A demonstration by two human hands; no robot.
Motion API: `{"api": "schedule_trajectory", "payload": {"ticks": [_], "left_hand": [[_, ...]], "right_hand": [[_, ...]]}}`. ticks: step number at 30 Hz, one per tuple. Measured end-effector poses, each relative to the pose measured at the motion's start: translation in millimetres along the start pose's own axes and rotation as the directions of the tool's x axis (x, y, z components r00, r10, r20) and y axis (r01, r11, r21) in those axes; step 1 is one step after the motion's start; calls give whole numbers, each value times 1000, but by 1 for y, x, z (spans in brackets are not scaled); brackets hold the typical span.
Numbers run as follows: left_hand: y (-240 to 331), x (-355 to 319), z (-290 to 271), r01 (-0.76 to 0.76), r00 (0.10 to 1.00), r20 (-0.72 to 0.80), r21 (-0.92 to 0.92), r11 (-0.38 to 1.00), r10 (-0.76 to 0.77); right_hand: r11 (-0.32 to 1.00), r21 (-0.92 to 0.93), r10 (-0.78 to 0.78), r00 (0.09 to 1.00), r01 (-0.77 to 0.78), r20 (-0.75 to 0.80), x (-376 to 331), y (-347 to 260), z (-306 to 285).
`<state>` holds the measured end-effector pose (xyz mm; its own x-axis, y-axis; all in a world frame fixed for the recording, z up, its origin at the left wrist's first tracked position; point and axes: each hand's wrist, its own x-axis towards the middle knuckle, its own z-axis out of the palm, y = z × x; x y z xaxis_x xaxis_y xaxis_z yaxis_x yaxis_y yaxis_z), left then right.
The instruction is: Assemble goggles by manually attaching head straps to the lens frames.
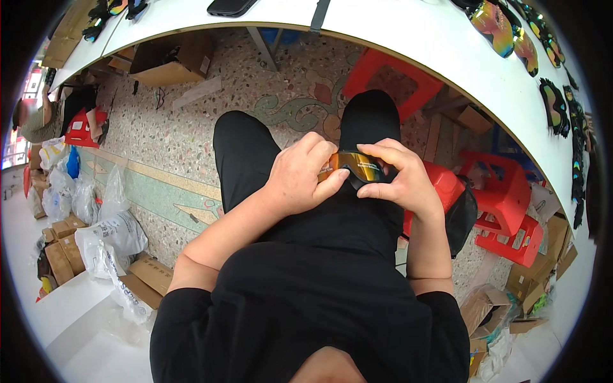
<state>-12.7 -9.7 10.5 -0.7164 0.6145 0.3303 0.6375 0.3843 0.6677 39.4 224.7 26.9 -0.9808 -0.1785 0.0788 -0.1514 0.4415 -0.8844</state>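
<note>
Above my lap I hold a pair of goggles (pixel 359 165) with a shiny orange-gold mirrored lens and a black frame. My left hand (pixel 302 171) is closed on the lens's left end, its thumb lying across the front. My right hand (pixel 401 177) grips the right end, fingers along the top edge and thumb below. The frame's underside and any strap are mostly hidden by my hands.
A white table (pixel 396 25) curves ahead, with a black phone (pixel 231 7) and more mirrored goggles (pixel 493 29) on it. Red stools (pixel 495 191) stand at right. Cardboard boxes (pixel 172 60) and plastic bags (pixel 115 236) lie about. Another person (pixel 48 118) is at far left.
</note>
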Motion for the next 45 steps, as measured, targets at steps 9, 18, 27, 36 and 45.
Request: {"api": "schedule_trajectory", "payload": {"ticks": [9,18,27,36,45], "left_hand": [[9,-9,-6,-26,1000,-8,120,992,28],[19,-18,-15,-98,995,7,258,961,100],[18,-38,-23,-149,984,-60,226,963,166],[-12,-41,-17,-177,972,-135,125,976,193],[-30,-27,3,254,888,-249,-437,863,-387]], "right_hand": [[978,20,-192,930,209,-314,-7,8,55],[991,-46,-135,904,128,-406,-15,-1,79],[994,5,-101,921,111,-376,-25,-13,94],[962,-178,-245,938,205,-244,-27,-13,84],[984,-151,-126,968,94,-217,-8,-16,81]]}}
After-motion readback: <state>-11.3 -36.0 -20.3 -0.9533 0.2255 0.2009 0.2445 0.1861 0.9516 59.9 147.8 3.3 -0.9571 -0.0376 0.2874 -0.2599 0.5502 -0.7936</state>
